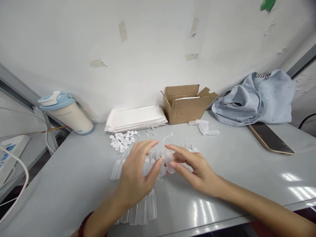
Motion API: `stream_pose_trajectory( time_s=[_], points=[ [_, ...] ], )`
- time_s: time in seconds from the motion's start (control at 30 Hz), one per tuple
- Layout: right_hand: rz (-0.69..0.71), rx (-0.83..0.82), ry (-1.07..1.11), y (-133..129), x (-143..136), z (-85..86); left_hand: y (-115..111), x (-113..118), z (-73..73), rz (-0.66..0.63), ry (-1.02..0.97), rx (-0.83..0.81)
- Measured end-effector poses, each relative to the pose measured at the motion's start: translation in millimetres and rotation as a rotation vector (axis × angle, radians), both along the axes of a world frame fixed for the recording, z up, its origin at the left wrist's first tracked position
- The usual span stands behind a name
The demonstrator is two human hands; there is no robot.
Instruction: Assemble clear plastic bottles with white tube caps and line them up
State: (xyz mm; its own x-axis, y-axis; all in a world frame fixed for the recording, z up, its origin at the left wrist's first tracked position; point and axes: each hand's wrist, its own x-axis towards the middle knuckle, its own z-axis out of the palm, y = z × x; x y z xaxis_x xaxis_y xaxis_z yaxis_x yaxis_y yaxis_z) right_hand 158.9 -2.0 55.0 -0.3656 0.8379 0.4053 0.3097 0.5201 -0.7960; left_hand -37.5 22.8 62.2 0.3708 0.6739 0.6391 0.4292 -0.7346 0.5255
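Note:
Between thumb and fingers, my right hand (197,166) grips a small translucent bottle (169,161), held upright over the table. A thin curved white strap (166,138) rises just above it. My left hand (138,168) is beside the bottle on the left, thumb and fingers apart, with nothing visibly gripped. Behind both hands stretches a row of small clear bottles (115,170), several with curved straps, partly hidden by the hands. Nearer the front edge, more clear bottles (152,205) lie side by side, partly behind my left forearm.
Small white caps (121,141) are piled left of centre, before stacked white sheets (137,118). Further right are an open cardboard box (185,110), loose translucent pieces (211,132), a phone (270,138) and a blue cloth bag (276,95). A tumbler (71,115) leans at the left.

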Motion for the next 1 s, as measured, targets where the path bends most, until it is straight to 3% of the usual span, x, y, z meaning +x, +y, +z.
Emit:
stream_pose_trajectory(
  time_s=[0.07, 0.17, 0.53, 0.77, 0.9, 1.0],
  points=[
    [0.007, -0.114, 0.075, 0, 0, 3.4, 1, 0, -0.6, -0.061, 0.128, 0.307],
    [0.022, -0.192, 0.136, 1, -1, 5.6, 4, 1, -1.4, -0.136, 0.243, 0.412],
    [0.071, -0.390, 0.250, 0, -4, 3.1, 1, 1, 1.4, -0.168, 0.240, 0.237],
    [0.075, -0.412, 0.216, -3, -5, 5.3, 1, -3, 8.5, -0.237, 0.230, 0.109],
    [0.061, -0.456, 0.315, -2, -1, 8.6, -13, -9, 5.7, -0.254, 0.238, 0.041],
    [-0.056, -0.374, 0.417, 3, 6, 13.0, -35, -14, -4.2, -0.256, 0.333, -0.036]
  ],
)
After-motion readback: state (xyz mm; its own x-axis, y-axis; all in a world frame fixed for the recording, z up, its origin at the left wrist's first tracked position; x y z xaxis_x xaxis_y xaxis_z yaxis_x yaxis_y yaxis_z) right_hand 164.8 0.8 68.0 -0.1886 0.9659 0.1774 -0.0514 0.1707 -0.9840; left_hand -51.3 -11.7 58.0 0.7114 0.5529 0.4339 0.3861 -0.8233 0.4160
